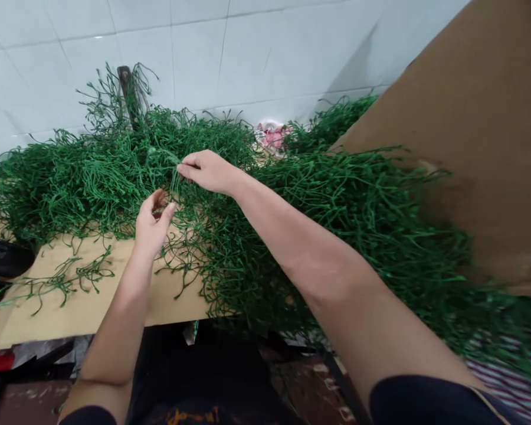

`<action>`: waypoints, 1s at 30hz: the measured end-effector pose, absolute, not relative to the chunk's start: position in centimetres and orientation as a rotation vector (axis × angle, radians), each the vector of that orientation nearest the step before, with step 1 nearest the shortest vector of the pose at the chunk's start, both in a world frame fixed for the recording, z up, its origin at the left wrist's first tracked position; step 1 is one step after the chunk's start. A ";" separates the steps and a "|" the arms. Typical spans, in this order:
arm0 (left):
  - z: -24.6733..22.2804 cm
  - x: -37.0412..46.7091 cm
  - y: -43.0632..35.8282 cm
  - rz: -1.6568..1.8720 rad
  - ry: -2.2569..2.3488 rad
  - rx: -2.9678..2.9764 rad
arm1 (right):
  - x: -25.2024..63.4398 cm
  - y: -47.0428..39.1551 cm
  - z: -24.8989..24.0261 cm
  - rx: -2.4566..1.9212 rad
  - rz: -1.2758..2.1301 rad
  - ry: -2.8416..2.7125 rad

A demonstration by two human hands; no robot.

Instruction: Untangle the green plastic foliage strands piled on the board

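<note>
My right hand (209,170) is closed in a pinch on a thin green stem (170,158), which reaches left from the fingertips over the heap. Below and to the left, my left hand (153,219) has its thumb and fingers apart, with nothing visible between them. Behind both hands spreads a large heap of branched green stems (88,171) with small knobs at their tips; they look like artificial plant parts. Another thick heap of the same stems (358,206) lies under and beyond my right forearm. A few loose sprigs (77,274) rest on the cardboard (88,304) left of my left hand.
White tiled wall (265,53) stands behind the heaps. A large brown cardboard sheet (482,130) leans at the right. Pink and white material (273,136) shows between the heaps. An upright dark bar (126,88) rises at the back left. A black shoe-like object (2,257) sits at the left edge.
</note>
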State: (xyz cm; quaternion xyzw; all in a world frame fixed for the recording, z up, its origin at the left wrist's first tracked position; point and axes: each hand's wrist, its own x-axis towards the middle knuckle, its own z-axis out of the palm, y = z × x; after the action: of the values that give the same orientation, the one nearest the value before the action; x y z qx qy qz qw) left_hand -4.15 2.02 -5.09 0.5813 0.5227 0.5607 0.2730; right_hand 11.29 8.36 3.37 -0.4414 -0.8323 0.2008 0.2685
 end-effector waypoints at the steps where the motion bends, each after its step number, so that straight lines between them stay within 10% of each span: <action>1: -4.9 -4.0 2.3 1.524 1.369 1.542 | 11.0 7.6 3.5 -1.141 0.579 -2.253; 30: -2.0 -2.7 -0.2 0.903 1.821 2.267 | 9.6 6.2 1.6 -1.219 0.659 -1.971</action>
State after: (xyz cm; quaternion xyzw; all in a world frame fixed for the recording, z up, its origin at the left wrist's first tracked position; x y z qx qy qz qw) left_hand -2.71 -0.20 -2.00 0.7436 0.5975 0.2962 0.0485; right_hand 9.61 6.24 1.56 -0.4724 -0.7639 0.2555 0.3578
